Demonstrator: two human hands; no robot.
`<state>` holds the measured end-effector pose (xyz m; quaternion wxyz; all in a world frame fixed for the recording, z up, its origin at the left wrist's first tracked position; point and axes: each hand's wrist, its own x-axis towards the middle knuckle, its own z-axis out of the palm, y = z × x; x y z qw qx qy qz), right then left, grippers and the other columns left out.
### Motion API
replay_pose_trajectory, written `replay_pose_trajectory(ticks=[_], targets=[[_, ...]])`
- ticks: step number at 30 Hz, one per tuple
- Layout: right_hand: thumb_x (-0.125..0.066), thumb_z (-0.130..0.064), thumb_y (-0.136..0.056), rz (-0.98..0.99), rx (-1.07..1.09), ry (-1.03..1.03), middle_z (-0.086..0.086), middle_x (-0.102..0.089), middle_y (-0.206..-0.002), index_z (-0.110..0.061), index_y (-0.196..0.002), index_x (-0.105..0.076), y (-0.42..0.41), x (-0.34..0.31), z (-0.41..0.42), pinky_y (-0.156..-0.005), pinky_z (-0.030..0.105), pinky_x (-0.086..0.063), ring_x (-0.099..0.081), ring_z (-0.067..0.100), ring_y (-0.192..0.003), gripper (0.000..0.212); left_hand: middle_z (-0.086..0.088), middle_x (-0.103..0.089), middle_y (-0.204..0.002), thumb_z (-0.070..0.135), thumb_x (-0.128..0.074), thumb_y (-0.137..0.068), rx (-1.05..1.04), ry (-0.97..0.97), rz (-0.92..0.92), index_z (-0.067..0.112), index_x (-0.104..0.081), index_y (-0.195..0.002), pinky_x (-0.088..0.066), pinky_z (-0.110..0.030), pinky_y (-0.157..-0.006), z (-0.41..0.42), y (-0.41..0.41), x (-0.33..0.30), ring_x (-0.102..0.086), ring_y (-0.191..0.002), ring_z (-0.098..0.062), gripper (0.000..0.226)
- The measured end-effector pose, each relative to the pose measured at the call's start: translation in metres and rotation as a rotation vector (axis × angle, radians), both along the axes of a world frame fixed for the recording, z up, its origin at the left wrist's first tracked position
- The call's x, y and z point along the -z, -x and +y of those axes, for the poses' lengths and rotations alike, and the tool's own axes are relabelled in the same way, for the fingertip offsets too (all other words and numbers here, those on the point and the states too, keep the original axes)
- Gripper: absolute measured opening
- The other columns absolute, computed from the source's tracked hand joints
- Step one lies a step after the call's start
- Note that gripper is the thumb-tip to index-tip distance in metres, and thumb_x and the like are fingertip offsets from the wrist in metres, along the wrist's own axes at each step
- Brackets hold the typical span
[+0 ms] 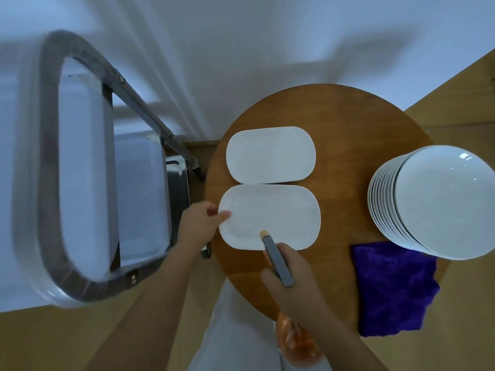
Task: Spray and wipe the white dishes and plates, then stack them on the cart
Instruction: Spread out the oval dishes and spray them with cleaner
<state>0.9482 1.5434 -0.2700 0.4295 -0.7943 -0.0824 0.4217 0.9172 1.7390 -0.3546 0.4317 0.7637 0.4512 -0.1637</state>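
Observation:
Two white oblong dishes lie side by side on a round wooden table (348, 124): the far dish (270, 154) and the near dish (270, 216). My left hand (199, 223) pinches the near dish's left rim. My right hand (290, 279) grips a spray bottle (277, 259) with a grey head and an orange body, its nozzle over the near dish's front edge. A tall stack of round white plates (439, 202) stands at the table's right. A purple cloth (393, 287) lies in front of the stack.
A metal cart (80, 167) with a tubular handle and white trays stands to the left of the table, close to my left hand. The floor is light wood, with a white wall behind.

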Motion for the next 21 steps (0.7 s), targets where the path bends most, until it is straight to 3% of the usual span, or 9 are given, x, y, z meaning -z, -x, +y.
replay_pose_trajectory(ticks=[4, 7, 10, 15, 18, 21], targets=[[-0.059, -0.010, -0.085, -0.019, -0.033, 0.000, -0.009, -0.043, -0.063, -0.028, -0.075, -0.044, 0.006, 0.003, 0.002, -0.052, 0.013, -0.038, -0.039, 0.007, -0.054, 0.026, 0.002, -0.058, -0.077, 0.037, -0.062, -0.090, -0.015, -0.169, -0.011, 0.023, -0.054, -0.074, -0.039, -0.017, -0.059, -0.015, 0.006, 0.002, -0.053, -0.067, -0.006, 0.022], [-0.060, -0.013, -0.085, -0.044, -0.050, 0.021, -0.008, -0.044, -0.066, -0.030, -0.075, -0.043, 0.009, 0.004, 0.002, -0.054, 0.013, -0.039, -0.042, 0.008, -0.056, 0.026, -0.003, -0.060, -0.077, 0.037, -0.059, -0.092, -0.012, -0.255, -0.017, 0.016, -0.060, -0.078, -0.043, -0.019, -0.063, -0.016, 0.006, 0.000, -0.053, -0.067, -0.011, 0.025], [-0.060, -0.013, -0.085, -0.047, -0.044, 0.014, -0.006, -0.046, -0.067, -0.029, -0.076, -0.044, 0.008, 0.004, 0.003, -0.056, 0.016, -0.041, -0.043, 0.009, -0.058, 0.025, 0.003, -0.056, -0.075, 0.038, -0.055, -0.093, -0.019, -0.328, -0.057, 0.018, -0.058, -0.081, -0.043, -0.021, -0.067, -0.018, 0.008, -0.007, -0.052, -0.067, -0.009, 0.024], [-0.060, -0.012, -0.085, -0.082, 0.015, -0.029, -0.004, -0.049, -0.066, -0.026, -0.077, -0.047, 0.010, 0.002, 0.006, -0.053, 0.015, -0.042, -0.044, 0.010, -0.056, 0.021, 0.016, -0.054, -0.084, 0.034, -0.047, -0.098, -0.338, -0.015, -0.328, 0.023, -0.053, -0.096, -0.041, -0.015, -0.065, -0.029, 0.006, -0.019, -0.054, -0.078, -0.005, 0.013], [-0.060, -0.011, -0.086, -0.134, 0.110, -0.028, -0.004, -0.049, -0.067, -0.026, -0.078, -0.046, 0.012, 0.002, 0.011, -0.052, 0.014, -0.042, -0.044, 0.010, -0.054, 0.021, 0.012, -0.057, -0.093, 0.036, -0.045, -0.099, -0.523, 0.211, -0.339, 0.028, -0.054, -0.096, -0.052, -0.026, -0.079, -0.039, 0.006, -0.021, -0.056, -0.090, -0.010, 0.012], [-0.059, -0.010, -0.085, -0.120, 0.150, -0.012, -0.002, -0.047, -0.064, -0.020, -0.077, -0.047, 0.014, 0.002, 0.017, -0.052, 0.017, -0.041, -0.042, 0.010, -0.054, 0.018, 0.009, -0.059, -0.099, 0.034, -0.044, -0.099, -0.692, 0.382, -0.321, 0.030, -0.055, -0.097, -0.054, -0.037, -0.088, -0.044, 0.007, -0.023, -0.056, -0.101, -0.017, 0.012]])
